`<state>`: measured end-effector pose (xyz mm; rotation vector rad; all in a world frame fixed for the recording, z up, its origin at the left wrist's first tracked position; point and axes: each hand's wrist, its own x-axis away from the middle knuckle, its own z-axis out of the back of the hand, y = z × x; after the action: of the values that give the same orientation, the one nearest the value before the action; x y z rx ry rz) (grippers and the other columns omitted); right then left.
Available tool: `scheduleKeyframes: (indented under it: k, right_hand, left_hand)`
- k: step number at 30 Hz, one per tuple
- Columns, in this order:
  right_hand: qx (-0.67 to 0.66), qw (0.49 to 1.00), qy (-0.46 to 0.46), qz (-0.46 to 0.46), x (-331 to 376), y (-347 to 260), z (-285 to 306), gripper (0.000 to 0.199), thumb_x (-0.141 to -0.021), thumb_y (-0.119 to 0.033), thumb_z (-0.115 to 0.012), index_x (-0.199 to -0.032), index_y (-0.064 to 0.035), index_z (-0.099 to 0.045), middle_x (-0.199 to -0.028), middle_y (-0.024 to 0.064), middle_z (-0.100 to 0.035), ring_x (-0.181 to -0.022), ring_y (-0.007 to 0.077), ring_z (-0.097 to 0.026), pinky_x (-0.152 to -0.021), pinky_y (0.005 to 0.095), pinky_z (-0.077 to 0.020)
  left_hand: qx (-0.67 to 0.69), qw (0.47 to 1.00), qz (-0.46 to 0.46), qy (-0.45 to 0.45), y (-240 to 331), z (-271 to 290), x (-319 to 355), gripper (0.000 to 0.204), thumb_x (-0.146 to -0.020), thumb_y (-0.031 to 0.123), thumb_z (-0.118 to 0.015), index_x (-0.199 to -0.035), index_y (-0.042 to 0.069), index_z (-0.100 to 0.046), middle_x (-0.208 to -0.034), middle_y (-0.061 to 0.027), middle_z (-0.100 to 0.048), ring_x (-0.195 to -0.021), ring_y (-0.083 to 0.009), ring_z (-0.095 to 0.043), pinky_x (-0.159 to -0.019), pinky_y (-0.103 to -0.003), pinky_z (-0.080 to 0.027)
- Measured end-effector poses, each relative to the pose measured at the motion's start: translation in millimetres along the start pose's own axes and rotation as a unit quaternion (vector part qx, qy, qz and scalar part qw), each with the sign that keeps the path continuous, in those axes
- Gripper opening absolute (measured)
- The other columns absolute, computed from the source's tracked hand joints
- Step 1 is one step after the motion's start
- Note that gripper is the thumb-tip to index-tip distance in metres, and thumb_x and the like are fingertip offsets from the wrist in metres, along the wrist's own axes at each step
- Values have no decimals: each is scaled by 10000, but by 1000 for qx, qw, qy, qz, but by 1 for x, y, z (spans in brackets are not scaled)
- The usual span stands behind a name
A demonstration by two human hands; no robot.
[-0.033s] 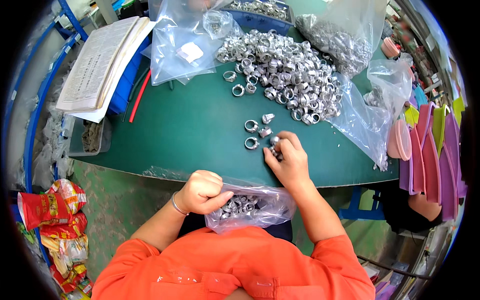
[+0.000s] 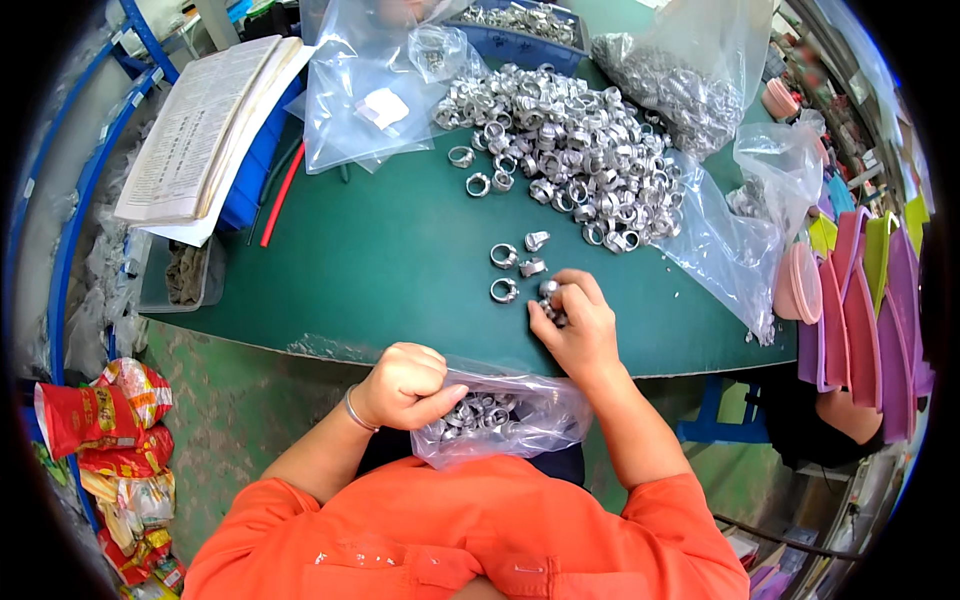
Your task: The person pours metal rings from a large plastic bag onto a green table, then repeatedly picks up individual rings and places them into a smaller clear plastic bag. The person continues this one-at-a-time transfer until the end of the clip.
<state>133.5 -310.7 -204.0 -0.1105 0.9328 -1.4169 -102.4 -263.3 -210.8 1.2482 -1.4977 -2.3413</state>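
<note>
My left hand [image 2: 405, 385] is closed at the rim of a clear plastic bag [image 2: 560, 412] at the table's front edge. Silver metal rings [image 2: 485, 412] lie inside that bag. My right hand [image 2: 582, 328] rests on the table with its fingers curled around a few metal rings [image 2: 549, 291], partly hidden by the fingers. Just left of it, several loose rings [image 2: 504, 290] lie apart on the green surface. Beyond them spreads a large heap of similar rings [image 2: 590, 150].
A blue bin [image 2: 480, 38] of metal pieces stands behind the heap, beside a bulging clear bag [image 2: 690, 95]. An open book [image 2: 200, 130] lies at the left, near a red rod [image 2: 283, 195]. Pink and purple trays [image 2: 850, 300] stand at the right edge.
</note>
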Motion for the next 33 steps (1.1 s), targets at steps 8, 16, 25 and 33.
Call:
scheduleKeyframes:
  k: [8, 16, 25, 33]
  right_hand:
    - [-228, 963, -128, 68, 10, -47, 22, 283, -670, -108, -818, -720, -56, -544, -894, 114, -635, -747, 222, -603, -623, 308, -488]
    - [46, 993, -72, 76, -43, -3, 1, 248, -823, -135, -693, -1030, -17, -622, -1178, 205, -569, -1089, 394, -533, -932, 463, -432]
    - [-285, 924, -204, -155, -63, 41, 4, 307, -934, -55, -494, -1233, -4, -442, -1194, 117, -562, -1114, 194, -528, -972, 312, -410]
    - [-293, 923, -212, -131, -62, 53, 20, 435, -874, -17, -500, -1305, -20, -445, -1263, 122, -533, -1178, 220, -489, -1040, 349, -367]
  left_hand:
    - [-18, 1000, -6, 4, 0, 0, 1, 474, -764, -56, -672, -474, 67, -318, -451, -73, -343, -371, -233, -352, -386, -362, -262]
    - [-15, 999, -27, 12, 3, 1, 0, 471, -747, -105, -630, -466, 66, -294, -445, -69, -332, -361, -228, -306, -389, -358, -219]
    - [-33, 999, -18, 2, 1, 2, -1, 481, -746, -46, -688, -472, 70, -310, -448, -74, -330, -372, -236, -339, -386, -353, -260]
    - [-20, 1000, -15, 7, -1, 1, 1, 486, -748, -55, -679, -471, 75, -301, -448, -65, -317, -367, -223, -324, -383, -345, -244]
